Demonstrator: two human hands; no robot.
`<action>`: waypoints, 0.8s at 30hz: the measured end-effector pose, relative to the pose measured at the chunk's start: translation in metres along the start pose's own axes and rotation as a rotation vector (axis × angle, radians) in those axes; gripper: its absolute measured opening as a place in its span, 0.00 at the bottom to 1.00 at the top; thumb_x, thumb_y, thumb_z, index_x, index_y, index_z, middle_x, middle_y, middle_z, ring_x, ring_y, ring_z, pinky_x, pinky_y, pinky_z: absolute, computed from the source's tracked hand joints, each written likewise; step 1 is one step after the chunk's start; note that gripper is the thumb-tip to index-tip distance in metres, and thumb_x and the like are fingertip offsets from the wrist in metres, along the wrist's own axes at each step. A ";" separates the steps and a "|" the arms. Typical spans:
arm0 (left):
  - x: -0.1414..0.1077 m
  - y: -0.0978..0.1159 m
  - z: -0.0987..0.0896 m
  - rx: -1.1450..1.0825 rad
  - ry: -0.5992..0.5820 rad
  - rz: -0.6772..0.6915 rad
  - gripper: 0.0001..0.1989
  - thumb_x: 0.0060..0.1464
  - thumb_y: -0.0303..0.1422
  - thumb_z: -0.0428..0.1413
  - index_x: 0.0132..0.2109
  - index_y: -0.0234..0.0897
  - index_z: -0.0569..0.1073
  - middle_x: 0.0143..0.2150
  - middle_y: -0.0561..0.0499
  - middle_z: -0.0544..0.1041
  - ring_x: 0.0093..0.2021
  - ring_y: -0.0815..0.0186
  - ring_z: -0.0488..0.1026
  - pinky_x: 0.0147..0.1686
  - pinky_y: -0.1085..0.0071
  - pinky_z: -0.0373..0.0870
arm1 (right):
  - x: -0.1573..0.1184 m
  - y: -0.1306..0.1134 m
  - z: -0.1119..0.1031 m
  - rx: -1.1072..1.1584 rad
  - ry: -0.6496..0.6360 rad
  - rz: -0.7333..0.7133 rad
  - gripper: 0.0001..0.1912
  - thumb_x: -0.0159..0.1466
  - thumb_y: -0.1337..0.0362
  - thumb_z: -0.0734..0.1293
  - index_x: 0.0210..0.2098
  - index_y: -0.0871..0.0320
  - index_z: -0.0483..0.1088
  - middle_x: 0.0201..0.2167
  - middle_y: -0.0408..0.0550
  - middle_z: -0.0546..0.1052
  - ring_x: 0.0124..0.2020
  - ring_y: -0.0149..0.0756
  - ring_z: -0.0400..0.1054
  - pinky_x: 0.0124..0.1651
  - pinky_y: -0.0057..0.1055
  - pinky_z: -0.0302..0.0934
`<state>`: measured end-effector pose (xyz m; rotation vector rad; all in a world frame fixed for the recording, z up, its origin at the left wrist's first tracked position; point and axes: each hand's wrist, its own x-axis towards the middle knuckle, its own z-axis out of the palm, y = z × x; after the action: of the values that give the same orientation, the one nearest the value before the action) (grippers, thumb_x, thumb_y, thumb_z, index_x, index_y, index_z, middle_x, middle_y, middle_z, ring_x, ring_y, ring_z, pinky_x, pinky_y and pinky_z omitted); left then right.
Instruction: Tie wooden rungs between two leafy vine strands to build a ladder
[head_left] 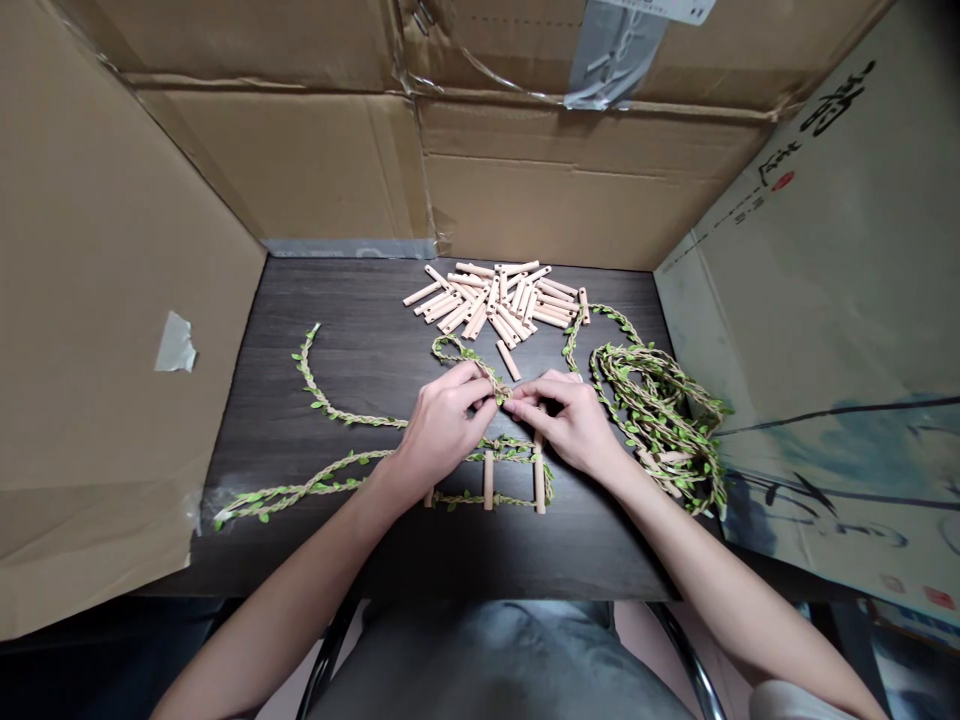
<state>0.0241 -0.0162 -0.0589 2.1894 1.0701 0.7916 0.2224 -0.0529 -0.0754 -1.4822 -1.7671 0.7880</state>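
Observation:
A braided twine with green leaves (463,352) loops up in the middle of the table, and both hands pinch it near one spot. My left hand (448,408) has its thumb and fingers closed on the twine. My right hand (562,412) meets it from the right, fingertips pressed together on the same twine. Below them lies a small ladder of leafy twine with wooden rungs (488,480); my left hand and wrist hide part of it. One loose wooden stick (508,360) lies just above the fingertips.
Several drilled wooden sticks (495,300) are heaped at the back. A tangled coil of leafy twine (652,400) lies at the right. Tape (217,505) holds the ladder's twine at the left. Cardboard walls (540,210) enclose the dark table (337,300) on three sides.

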 end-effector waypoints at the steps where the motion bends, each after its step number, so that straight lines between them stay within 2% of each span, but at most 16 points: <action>1: 0.000 0.000 0.001 0.005 0.002 0.007 0.10 0.64 0.25 0.54 0.34 0.34 0.77 0.34 0.50 0.73 0.31 0.69 0.66 0.32 0.72 0.61 | 0.000 0.000 0.000 0.000 0.000 -0.001 0.08 0.67 0.57 0.73 0.38 0.54 0.81 0.30 0.44 0.79 0.33 0.36 0.69 0.44 0.37 0.57; 9: 0.000 0.004 -0.005 0.004 0.015 -0.049 0.02 0.63 0.28 0.56 0.40 0.36 0.74 0.32 0.53 0.75 0.27 0.70 0.67 0.31 0.73 0.62 | 0.000 -0.001 -0.002 -0.003 -0.007 0.002 0.09 0.68 0.56 0.72 0.38 0.54 0.81 0.30 0.45 0.80 0.33 0.37 0.69 0.44 0.37 0.57; 14: 0.002 0.003 -0.008 0.029 0.011 -0.037 0.06 0.64 0.30 0.55 0.36 0.36 0.74 0.30 0.53 0.72 0.29 0.69 0.67 0.30 0.73 0.60 | 0.000 -0.001 -0.001 -0.010 -0.006 0.001 0.09 0.68 0.55 0.72 0.38 0.53 0.81 0.30 0.44 0.80 0.32 0.36 0.69 0.44 0.37 0.57; 24: -0.002 0.000 -0.001 0.055 -0.005 0.008 0.07 0.64 0.29 0.55 0.37 0.36 0.77 0.35 0.50 0.77 0.31 0.67 0.70 0.37 0.71 0.66 | 0.000 0.001 -0.001 0.003 -0.008 -0.008 0.05 0.67 0.59 0.73 0.39 0.54 0.81 0.31 0.44 0.80 0.33 0.36 0.70 0.44 0.37 0.56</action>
<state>0.0223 -0.0175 -0.0582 2.2415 1.0926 0.7684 0.2242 -0.0528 -0.0754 -1.4715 -1.7758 0.7930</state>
